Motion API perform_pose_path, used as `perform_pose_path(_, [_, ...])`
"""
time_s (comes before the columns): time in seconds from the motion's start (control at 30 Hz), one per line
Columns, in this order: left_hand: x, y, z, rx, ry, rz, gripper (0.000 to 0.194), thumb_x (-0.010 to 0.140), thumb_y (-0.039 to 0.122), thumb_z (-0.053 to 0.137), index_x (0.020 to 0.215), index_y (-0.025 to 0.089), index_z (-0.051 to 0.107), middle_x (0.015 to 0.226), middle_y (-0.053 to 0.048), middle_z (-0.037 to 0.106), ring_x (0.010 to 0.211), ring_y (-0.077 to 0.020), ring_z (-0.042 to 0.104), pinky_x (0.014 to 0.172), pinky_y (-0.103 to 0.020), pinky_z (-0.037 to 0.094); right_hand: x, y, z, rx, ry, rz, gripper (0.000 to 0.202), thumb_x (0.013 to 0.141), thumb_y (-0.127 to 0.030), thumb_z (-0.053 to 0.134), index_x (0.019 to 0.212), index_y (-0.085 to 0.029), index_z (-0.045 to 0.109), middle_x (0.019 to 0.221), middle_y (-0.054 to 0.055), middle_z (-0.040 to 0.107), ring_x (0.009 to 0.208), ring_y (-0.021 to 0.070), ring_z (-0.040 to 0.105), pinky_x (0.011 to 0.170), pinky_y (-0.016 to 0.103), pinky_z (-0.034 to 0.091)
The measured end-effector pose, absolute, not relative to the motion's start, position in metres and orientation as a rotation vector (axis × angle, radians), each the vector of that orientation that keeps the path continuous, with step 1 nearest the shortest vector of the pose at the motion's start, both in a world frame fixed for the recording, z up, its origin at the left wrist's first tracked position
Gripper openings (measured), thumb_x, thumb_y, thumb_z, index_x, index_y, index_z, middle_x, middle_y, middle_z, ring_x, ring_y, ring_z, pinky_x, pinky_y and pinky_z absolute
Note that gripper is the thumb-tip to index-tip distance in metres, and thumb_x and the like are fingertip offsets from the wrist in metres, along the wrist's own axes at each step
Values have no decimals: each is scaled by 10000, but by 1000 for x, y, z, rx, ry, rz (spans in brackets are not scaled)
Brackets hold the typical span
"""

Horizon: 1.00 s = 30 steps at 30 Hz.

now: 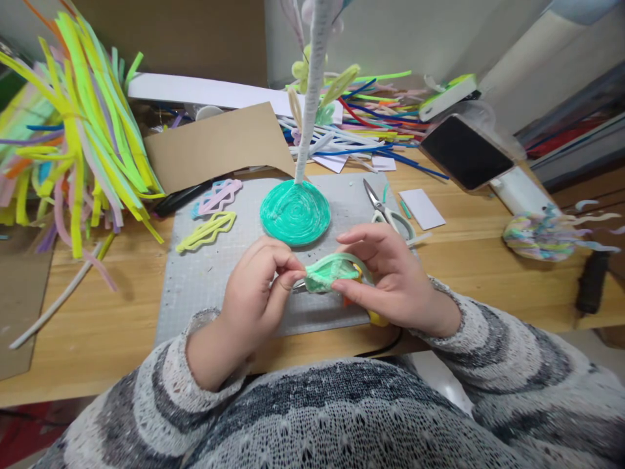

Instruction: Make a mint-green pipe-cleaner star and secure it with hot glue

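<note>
My left hand (261, 286) pinches the left tip of a mint-green pipe-cleaner piece (329, 272), bent into a leaf-like shape. Around its right part, the thumb and fingers of my right hand (390, 273) are closed, with a paler strip arching over its top. Just beyond my hands stands a round teal coiled base (295, 212) with a white wrapped stem (312, 91) rising from it. Under the held piece, a yellow-handled tool (377, 318) shows only in part. Scissors (390, 215) lie beyond my right hand.
A grey cutting mat (195, 286) carries a yellow zigzag shape (208, 231) and a pink-blue one (219, 195). Bundled pipe cleaners (92, 130) stand at left. Cardboard (224, 143), a phone (466, 151), a white card (422, 208) and a fluffy pastel piece (537, 234) lie around.
</note>
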<state>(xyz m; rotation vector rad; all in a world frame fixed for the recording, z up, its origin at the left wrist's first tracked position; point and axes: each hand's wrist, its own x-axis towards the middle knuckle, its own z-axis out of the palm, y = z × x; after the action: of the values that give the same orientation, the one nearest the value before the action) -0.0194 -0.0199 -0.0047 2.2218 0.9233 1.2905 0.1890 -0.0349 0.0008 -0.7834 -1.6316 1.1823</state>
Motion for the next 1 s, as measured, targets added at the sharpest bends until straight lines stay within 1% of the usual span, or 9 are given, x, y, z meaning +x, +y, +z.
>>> perform_pose_path(0.2, [-19, -21, -4, 2219, 933, 1293, 108, 861, 83, 600, 844, 181, 558, 757, -1, 587, 726, -124, 555, 674, -252, 450, 189, -35, 1, -798, -1629, 1178, 502, 798, -55, 705, 1203, -267, 500, 1112, 15, 553, 873, 97, 607, 719, 244, 537])
perform_pose_path(0.4, [-19, -21, 0, 2239, 933, 1268, 108, 856, 86, 612, 839, 185, 570, 753, 0, 602, 709, -121, 563, 641, -243, 458, 189, -35, 1, -843, -1631, 1146, 480, 806, -71, 697, 1197, -262, 494, 1123, 24, 560, 874, 107, 614, 715, 252, 532])
perform_pose_path(0.5, [-19, -21, 0, 2257, 877, 1251, 105, 858, 91, 615, 847, 183, 566, 757, 1, 594, 720, -116, 564, 649, -234, 460, 190, -34, 0, -894, -1617, 1121, 469, 813, -79, 691, 1195, -255, 485, 1080, 22, 573, 867, 108, 615, 710, 249, 522])
perform_pose_path(0.63, [-20, -23, -8, 2057, 811, 1340, 83, 941, 177, 506, 860, 192, 511, 731, 3, 532, 671, -119, 520, 615, -249, 442, 191, -34, 1, -902, -1594, 1140, 467, 820, -88, 690, 1200, -255, 476, 1005, 8, 583, 830, 109, 618, 682, 245, 517])
perform_pose_path(0.73, [-23, -25, -12, 1947, 820, 1291, 214, 994, 230, 386, 798, 196, 463, 660, 16, 449, 603, -117, 456, 561, -260, 393, 190, -34, 1, -861, -1593, 1144, 468, 818, -81, 689, 1199, -258, 482, 1055, 20, 580, 848, 111, 625, 696, 253, 528])
perform_pose_path(0.8, [-24, -25, -10, 1985, 814, 1230, 288, 1004, 247, 358, 736, 194, 450, 621, 18, 430, 582, -119, 443, 546, -267, 376, 189, -34, 1, -829, -1610, 1119, 475, 813, -70, 689, 1201, -261, 491, 1084, 23, 573, 876, 115, 630, 729, 264, 539])
perform_pose_path(0.87, [-24, -25, -5, 2063, 814, 1233, 285, 987, 266, 418, 718, 192, 472, 622, 9, 472, 592, -124, 469, 553, -271, 399, 188, -35, 1, -797, -1642, 1076, 490, 811, -59, 685, 1211, -272, 498, 1102, 21, 569, 914, 122, 635, 776, 280, 547])
perform_pose_path(0.97, [-21, -23, 1, 2211, 904, 1296, 70, 888, 215, 617, 834, 186, 582, 740, -14, 594, 651, -125, 533, 579, -258, 454, 188, -37, -1, -795, -1719, 974, 525, 811, -51, 676, 1238, -304, 505, 1138, 21, 570, 1002, 148, 632, 860, 312, 546])
perform_pose_path(1.0, [-20, -23, 2, 2252, 943, 1306, 61, 851, 181, 663, 883, 187, 611, 789, -21, 619, 672, -123, 550, 581, -250, 465, 189, -38, -1, -809, -1751, 927, 540, 808, -52, 677, 1248, -315, 507, 1151, 22, 573, 1034, 160, 628, 887, 326, 542])
